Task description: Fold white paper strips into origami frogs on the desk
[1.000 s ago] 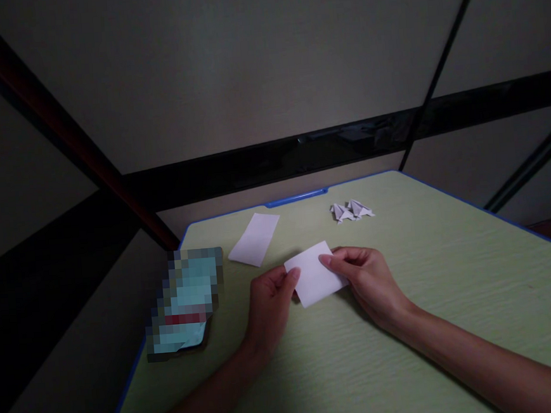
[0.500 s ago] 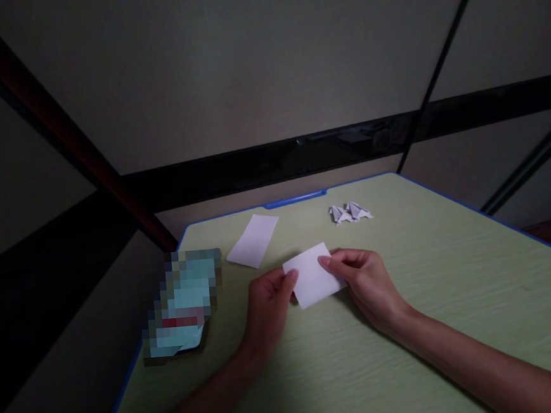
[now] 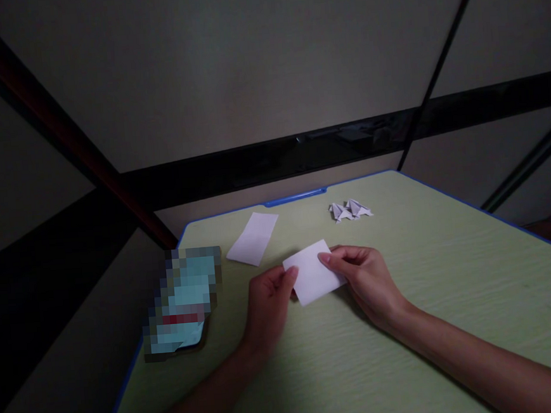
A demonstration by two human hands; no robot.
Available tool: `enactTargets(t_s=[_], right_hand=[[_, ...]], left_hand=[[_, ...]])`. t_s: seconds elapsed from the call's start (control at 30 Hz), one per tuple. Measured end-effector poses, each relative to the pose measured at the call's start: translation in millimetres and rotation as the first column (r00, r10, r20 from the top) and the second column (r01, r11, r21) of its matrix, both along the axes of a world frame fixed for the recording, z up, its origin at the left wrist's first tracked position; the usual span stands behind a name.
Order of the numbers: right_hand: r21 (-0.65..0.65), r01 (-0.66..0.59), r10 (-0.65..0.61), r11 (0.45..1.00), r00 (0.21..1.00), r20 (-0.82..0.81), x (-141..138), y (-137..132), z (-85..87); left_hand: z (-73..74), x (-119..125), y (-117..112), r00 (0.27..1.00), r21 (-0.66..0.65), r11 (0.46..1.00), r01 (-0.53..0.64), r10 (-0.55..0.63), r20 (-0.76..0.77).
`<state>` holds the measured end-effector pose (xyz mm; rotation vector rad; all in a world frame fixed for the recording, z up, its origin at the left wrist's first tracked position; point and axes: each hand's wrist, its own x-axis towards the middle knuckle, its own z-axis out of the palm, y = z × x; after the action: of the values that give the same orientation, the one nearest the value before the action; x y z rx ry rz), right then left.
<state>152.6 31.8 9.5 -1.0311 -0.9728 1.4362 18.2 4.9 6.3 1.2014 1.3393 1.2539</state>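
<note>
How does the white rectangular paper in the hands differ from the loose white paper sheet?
Left hand and right hand grip the white rectangular paper; the loose white paper sheet lies unheld on the pale green table. The held paper is nearer the viewer, the loose sheet farther. Both show plain faces.

White paper rectangle, plain, nearly flat, angled askew, pinched at opposite sides by both hands

The scene is dimly lit; faint reflections are caught by the far black band, shadow is cast under the right hand, and the left screen is pixelated.
</note>
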Motion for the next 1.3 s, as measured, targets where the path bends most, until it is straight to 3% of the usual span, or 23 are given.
enactTargets(t_s=[0.63,0.8,1.0,1.17,1.3], right_hand=[[0.005,0.012,-0.012,1.000,1.000,0.023,-1.1,-1.0,0.3],[0.058,0.043,-0.041,0.997,0.999,-0.033,-2.2,-1.3,3.9],[0.112,0.080,-0.077,0.990,0.997,-0.025,-0.2,-1.9,7.0],[0.093,-0.030,0.031,0.995,0.999,-0.010,1.3,-1.2,12.0],[0.113,-0.136,0.126,0.984,0.987,0.095,0.8,-3.9,15.8]], left_hand=[[0.7,-0.4,-0.4,1.000,0.021,0.999,-0.028,0.028,-0.008],[2.7,-0.2,-1.6,1.000,0.009,1.000,-0.023,0.023,-0.001],[8.1,1.6,-6.5,0.990,-0.048,0.989,0.139,-0.138,0.024],[9.4,2.3,-5.9,0.964,-0.111,0.958,0.265,-0.262,0.036],[5.3,0.2,-3.7,0.957,-0.123,0.953,0.278,-0.285,-0.046]])
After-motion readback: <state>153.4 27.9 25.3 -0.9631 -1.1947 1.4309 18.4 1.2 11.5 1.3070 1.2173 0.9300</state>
